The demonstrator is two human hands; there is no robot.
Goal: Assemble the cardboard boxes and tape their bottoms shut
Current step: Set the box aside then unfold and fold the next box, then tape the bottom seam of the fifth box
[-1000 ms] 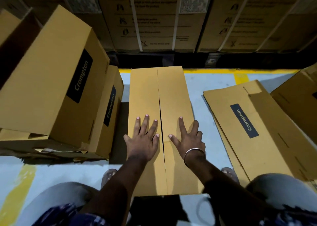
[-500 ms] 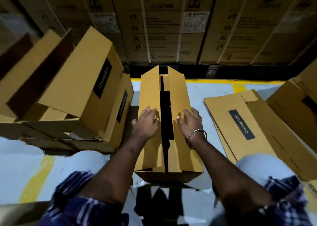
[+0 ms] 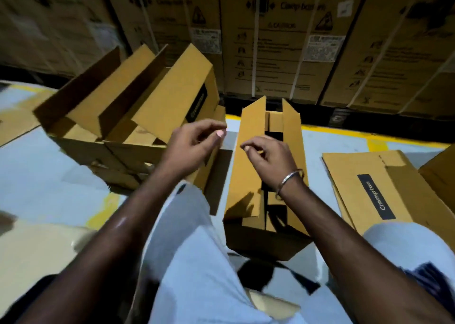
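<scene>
A long brown cardboard box [image 3: 246, 171] stands on the floor between my knees. Its two long flaps have sprung up, leaving a dark gap down the middle. My left hand [image 3: 194, 144] hovers above the box's left edge, fingers loosely curled, holding nothing. My right hand [image 3: 268, 158], with a metal bangle on the wrist, hovers over the gap, fingers bent, also holding nothing. Neither hand touches the box. No tape is in view.
Assembled boxes [image 3: 138, 107] with open flaps lie piled at the left. A stack of flat "Crompton" boxes [image 3: 384, 190] lies on the floor at the right. A wall of large strapped cartons [image 3: 283, 40] stands behind, beyond a yellow floor line [image 3: 344, 131].
Both hands lifted off the box flaps and now hover above them. The flaps, pressed flat a second ago, sprang apart. The view swung left and up.
</scene>
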